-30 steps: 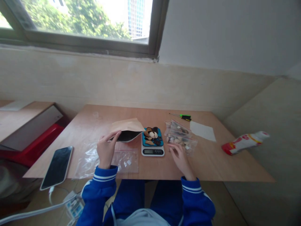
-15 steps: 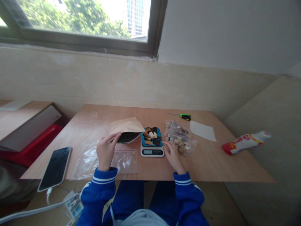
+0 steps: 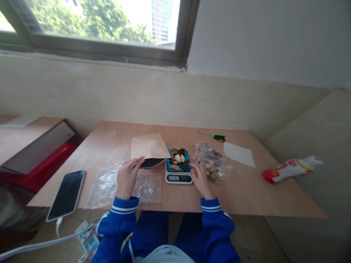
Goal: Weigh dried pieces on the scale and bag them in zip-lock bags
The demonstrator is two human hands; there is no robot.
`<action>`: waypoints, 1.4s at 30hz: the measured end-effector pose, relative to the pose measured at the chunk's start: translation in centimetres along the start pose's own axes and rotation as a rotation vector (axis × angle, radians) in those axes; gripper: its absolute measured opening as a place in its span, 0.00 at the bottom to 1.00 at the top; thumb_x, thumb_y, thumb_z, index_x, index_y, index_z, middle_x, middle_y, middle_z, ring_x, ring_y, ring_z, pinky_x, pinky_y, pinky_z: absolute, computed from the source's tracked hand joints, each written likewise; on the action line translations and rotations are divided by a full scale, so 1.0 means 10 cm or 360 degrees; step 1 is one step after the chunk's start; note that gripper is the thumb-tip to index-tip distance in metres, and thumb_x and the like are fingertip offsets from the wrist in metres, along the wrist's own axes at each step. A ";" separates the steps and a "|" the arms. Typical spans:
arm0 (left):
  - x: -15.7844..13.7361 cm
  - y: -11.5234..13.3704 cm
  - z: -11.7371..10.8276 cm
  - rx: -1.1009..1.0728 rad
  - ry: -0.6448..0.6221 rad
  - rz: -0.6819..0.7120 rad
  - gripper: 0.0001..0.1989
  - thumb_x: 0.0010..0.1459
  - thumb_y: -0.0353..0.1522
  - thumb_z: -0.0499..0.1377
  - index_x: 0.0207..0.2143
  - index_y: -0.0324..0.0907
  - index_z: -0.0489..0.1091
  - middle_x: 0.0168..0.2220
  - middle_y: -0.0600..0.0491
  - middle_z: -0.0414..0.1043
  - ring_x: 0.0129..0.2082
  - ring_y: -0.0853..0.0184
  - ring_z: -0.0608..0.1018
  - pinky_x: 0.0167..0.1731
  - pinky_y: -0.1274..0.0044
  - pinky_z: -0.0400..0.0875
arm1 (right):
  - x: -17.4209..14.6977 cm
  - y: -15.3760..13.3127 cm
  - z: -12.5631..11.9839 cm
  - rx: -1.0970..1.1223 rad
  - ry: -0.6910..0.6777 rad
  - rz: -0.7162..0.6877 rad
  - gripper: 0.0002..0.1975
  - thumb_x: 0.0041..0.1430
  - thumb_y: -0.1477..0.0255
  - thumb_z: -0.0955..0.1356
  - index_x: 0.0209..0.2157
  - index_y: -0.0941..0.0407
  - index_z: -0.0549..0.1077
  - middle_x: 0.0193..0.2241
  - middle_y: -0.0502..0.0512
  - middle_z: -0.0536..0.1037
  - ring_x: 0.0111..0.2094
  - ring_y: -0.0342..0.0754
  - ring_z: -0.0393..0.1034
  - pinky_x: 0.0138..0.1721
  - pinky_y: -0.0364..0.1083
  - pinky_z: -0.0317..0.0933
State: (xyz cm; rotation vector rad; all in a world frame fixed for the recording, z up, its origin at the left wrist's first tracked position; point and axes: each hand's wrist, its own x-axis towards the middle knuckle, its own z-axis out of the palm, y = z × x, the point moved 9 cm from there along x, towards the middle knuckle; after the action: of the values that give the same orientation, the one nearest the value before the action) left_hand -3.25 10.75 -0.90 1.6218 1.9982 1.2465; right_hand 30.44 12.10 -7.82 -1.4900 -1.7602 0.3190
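Note:
My left hand (image 3: 128,178) is closed on the near left edge of a brown paper bag (image 3: 149,145). The bag's mouth gapes, showing a dark inside, and its right corner reaches the left side of a blue tray (image 3: 169,167). That tray sits on a white kitchen scale (image 3: 166,179) with a lit display, too small to read. Dried mushroom slices (image 3: 179,158), pale, brown and black, lie in the tray. At the tray's right edge, my right hand (image 3: 201,179) has its fingertips pinched together by a dark slice; what they grip cannot be made out.
Clear zip bags of dried pieces (image 3: 212,168) lie right of the scale. Flattened clear bags (image 3: 105,186) are at the left front. Around them are a screwdriver (image 3: 218,136), white paper (image 3: 239,153), a red-and-white bottle (image 3: 292,169) and a phone on a cable (image 3: 66,193).
The whole view has shifted slightly. The paper bag's mouth has tipped lower and shows less of its inside. My right hand stays at the tray's right edge.

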 end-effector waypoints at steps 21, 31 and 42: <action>-0.95 -0.14 0.74 0.0131 -0.0732 0.0568 0.14 0.56 0.36 0.59 0.46 0.48 0.72 0.43 0.49 0.71 0.43 0.59 0.74 0.44 0.65 0.70 | -0.26 -0.22 -0.19 0.0257 -0.0008 0.0153 0.14 0.62 0.67 0.60 0.44 0.53 0.73 0.46 0.60 0.71 0.50 0.54 0.64 0.52 0.58 0.60; -0.91 0.07 0.61 -0.0041 -0.0608 0.0577 0.09 0.62 0.34 0.54 0.37 0.45 0.74 0.37 0.50 0.75 0.39 0.63 0.76 0.39 0.71 0.70 | -0.38 -0.69 0.16 0.0661 -0.0368 0.0302 0.16 0.63 0.61 0.60 0.42 0.54 0.74 0.42 0.59 0.75 0.41 0.51 0.70 0.40 0.48 0.65; -1.28 0.76 0.46 0.0122 -0.0758 0.1441 0.19 0.63 0.29 0.52 0.54 0.56 0.67 0.53 0.54 0.73 0.54 0.64 0.72 0.51 0.69 0.64 | -0.46 -0.90 0.57 0.1574 -0.0568 0.1058 0.28 0.54 0.47 0.63 0.39 0.57 0.76 0.38 0.58 0.79 0.42 0.52 0.74 0.43 0.50 0.66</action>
State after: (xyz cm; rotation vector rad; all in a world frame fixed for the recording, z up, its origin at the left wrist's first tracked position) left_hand 9.09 1.25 -1.57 2.6809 1.0312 0.8524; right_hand 19.99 7.01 -7.67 -1.2172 -0.9669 1.6039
